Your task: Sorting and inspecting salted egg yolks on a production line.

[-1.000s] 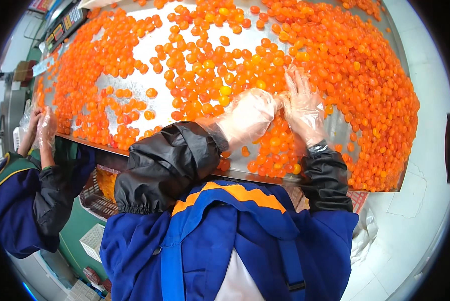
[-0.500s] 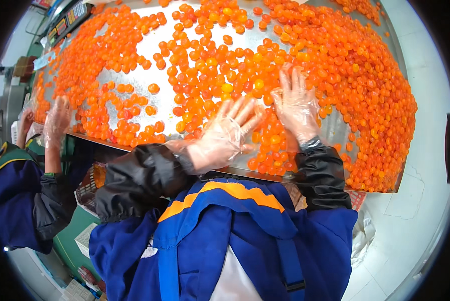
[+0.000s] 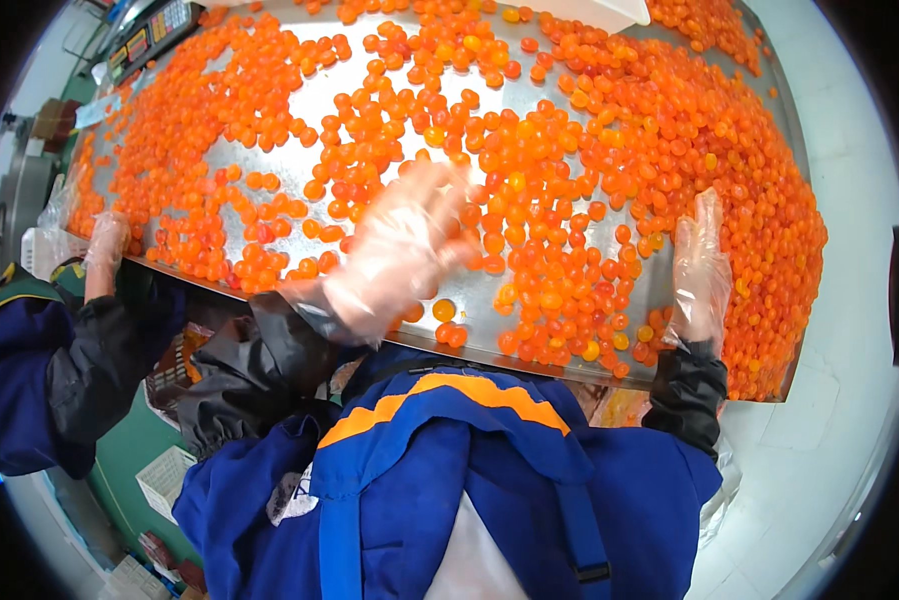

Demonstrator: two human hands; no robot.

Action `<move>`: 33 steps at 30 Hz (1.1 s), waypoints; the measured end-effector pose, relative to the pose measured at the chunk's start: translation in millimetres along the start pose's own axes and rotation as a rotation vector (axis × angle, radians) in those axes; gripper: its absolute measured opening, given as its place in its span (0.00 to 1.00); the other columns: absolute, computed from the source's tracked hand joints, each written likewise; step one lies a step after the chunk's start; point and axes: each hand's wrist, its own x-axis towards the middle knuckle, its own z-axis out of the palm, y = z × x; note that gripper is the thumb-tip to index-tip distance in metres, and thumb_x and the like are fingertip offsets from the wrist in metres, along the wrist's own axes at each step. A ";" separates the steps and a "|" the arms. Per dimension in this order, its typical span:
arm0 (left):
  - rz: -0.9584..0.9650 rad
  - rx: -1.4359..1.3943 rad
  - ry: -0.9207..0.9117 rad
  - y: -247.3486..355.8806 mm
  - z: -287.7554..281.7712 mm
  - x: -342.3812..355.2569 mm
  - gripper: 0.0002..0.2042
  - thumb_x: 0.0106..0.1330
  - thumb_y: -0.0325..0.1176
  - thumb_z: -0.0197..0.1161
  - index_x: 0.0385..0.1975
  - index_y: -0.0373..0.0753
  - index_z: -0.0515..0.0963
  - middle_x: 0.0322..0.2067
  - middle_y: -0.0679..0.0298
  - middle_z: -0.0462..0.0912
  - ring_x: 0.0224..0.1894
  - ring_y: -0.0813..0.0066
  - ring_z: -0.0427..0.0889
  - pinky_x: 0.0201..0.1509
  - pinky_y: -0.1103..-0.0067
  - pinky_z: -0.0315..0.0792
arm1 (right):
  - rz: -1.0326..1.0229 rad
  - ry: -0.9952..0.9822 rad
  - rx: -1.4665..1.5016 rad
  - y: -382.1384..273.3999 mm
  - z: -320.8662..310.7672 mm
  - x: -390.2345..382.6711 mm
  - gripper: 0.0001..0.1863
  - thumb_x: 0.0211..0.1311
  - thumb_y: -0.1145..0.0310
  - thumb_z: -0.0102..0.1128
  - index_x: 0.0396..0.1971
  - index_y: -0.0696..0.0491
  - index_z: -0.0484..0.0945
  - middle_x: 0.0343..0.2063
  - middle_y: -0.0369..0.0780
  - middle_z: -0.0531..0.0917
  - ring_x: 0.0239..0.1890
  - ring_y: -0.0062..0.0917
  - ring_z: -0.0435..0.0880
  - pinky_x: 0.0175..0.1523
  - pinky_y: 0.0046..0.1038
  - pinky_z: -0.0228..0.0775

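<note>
At the far left, a co-worker [image 3: 19,380] in a dark blue top rests a gloved hand [image 3: 107,240] at the edge of the worktop, beside a white basket [image 3: 44,250]. Above, near the worktop's upper left corner, sits a black machine with keys [image 3: 154,38]. Below, a pale crate [image 3: 164,480] stands on a green floor [image 3: 117,470].

The worktop [image 3: 314,95] is shiny bare metal, bright with glare at its left middle and strewn with small round orange balls [image 3: 516,234] — loosely scattered on the left and centre, heaped thickly along the right. The person's left hand [image 3: 399,255], in a clear glove, is over the scattered balls, fingers stretched out. A white tub [image 3: 604,10] is at the top edge. The right hand [image 3: 704,270], also gloved, lies flat with fingers straight at the side of the heap, well apart from the left. Beyond is a pale tiled floor [image 3: 829,390].

The co-worker's body is cut off at the left, and a crate under the worktop is mostly hidden by the dark sleeves. The left hand is blurred — I cannot tell whether it touches any balls. Only part of the tub shows.
</note>
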 end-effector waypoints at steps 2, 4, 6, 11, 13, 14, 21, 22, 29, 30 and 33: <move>0.161 -0.096 -0.092 24.3 13.9 -8.1 0.40 0.63 0.47 0.68 0.74 0.49 0.58 0.70 0.47 0.62 0.73 0.47 0.60 0.75 0.59 0.59 | 0.033 -0.171 -0.312 17.1 8.4 14.5 0.32 0.77 0.49 0.42 0.74 0.48 0.58 0.75 0.43 0.59 0.69 0.42 0.70 0.69 0.36 0.65; 0.374 -0.119 -0.209 44.8 39.0 -0.6 0.44 0.61 0.49 0.69 0.76 0.49 0.54 0.74 0.49 0.57 0.76 0.49 0.55 0.77 0.53 0.52 | -0.091 -0.130 -0.409 38.5 45.7 34.7 0.34 0.76 0.46 0.41 0.74 0.51 0.58 0.75 0.44 0.59 0.72 0.41 0.66 0.72 0.39 0.59; 0.460 -0.046 -0.358 61.6 58.1 13.6 0.45 0.62 0.53 0.68 0.76 0.46 0.54 0.75 0.50 0.55 0.77 0.50 0.52 0.79 0.54 0.47 | -0.164 -0.049 -0.535 41.6 76.3 58.1 0.35 0.76 0.46 0.42 0.74 0.53 0.59 0.75 0.45 0.59 0.74 0.40 0.62 0.74 0.40 0.57; 0.327 -0.067 -0.330 64.4 82.8 26.3 0.45 0.63 0.56 0.65 0.76 0.41 0.53 0.76 0.49 0.53 0.78 0.50 0.49 0.80 0.54 0.42 | -0.104 -0.193 -0.528 -5.9 84.2 69.2 0.35 0.76 0.47 0.42 0.73 0.54 0.59 0.74 0.46 0.60 0.75 0.39 0.59 0.74 0.45 0.54; 0.301 -0.097 -0.292 60.5 81.3 23.4 0.43 0.66 0.55 0.63 0.75 0.41 0.54 0.75 0.48 0.53 0.78 0.48 0.49 0.80 0.55 0.41 | -0.142 -0.178 -0.539 -2.8 85.2 63.4 0.35 0.76 0.47 0.42 0.74 0.52 0.58 0.75 0.45 0.59 0.74 0.40 0.61 0.75 0.47 0.52; 0.302 -0.096 -0.274 59.4 82.6 23.1 0.42 0.66 0.54 0.63 0.75 0.41 0.55 0.75 0.48 0.53 0.78 0.48 0.49 0.80 0.55 0.41 | -0.139 -0.174 -0.523 -0.3 85.2 62.9 0.35 0.76 0.47 0.42 0.74 0.52 0.58 0.75 0.45 0.59 0.74 0.40 0.62 0.75 0.47 0.52; 0.289 -0.077 -0.216 57.2 84.4 20.3 0.36 0.70 0.49 0.60 0.74 0.41 0.57 0.75 0.45 0.53 0.77 0.45 0.50 0.79 0.54 0.44 | -0.143 -0.205 -0.475 -8.1 85.6 60.1 0.34 0.76 0.48 0.42 0.74 0.51 0.57 0.75 0.45 0.58 0.73 0.42 0.63 0.75 0.47 0.51; 0.286 -0.077 -0.215 57.4 84.9 19.9 0.36 0.70 0.49 0.60 0.74 0.41 0.57 0.75 0.45 0.52 0.77 0.45 0.50 0.79 0.54 0.44 | -0.137 -0.211 -0.466 -9.5 85.0 59.7 0.34 0.76 0.48 0.43 0.74 0.51 0.57 0.75 0.45 0.58 0.73 0.43 0.63 0.75 0.47 0.51; 0.284 -0.060 -0.209 57.7 90.2 20.4 0.34 0.71 0.48 0.58 0.73 0.40 0.58 0.75 0.47 0.52 0.78 0.46 0.49 0.78 0.54 0.46 | -0.132 -0.130 -0.443 -7.8 85.7 56.1 0.34 0.75 0.50 0.47 0.74 0.51 0.58 0.73 0.46 0.60 0.66 0.42 0.71 0.71 0.45 0.60; 0.292 -0.051 -0.164 54.9 93.1 19.2 0.33 0.71 0.46 0.58 0.72 0.39 0.59 0.74 0.46 0.55 0.77 0.46 0.52 0.77 0.55 0.49 | -0.086 -0.140 -0.373 -24.8 76.0 55.0 0.33 0.74 0.53 0.49 0.74 0.51 0.58 0.72 0.47 0.64 0.64 0.42 0.74 0.69 0.43 0.64; 0.309 -0.113 -0.101 45.2 92.7 19.9 0.28 0.72 0.42 0.58 0.69 0.38 0.64 0.68 0.45 0.65 0.71 0.45 0.63 0.72 0.59 0.60 | -0.019 -0.065 0.080 -43.7 49.5 42.0 0.32 0.71 0.63 0.52 0.73 0.50 0.60 0.63 0.48 0.75 0.56 0.40 0.81 0.63 0.37 0.71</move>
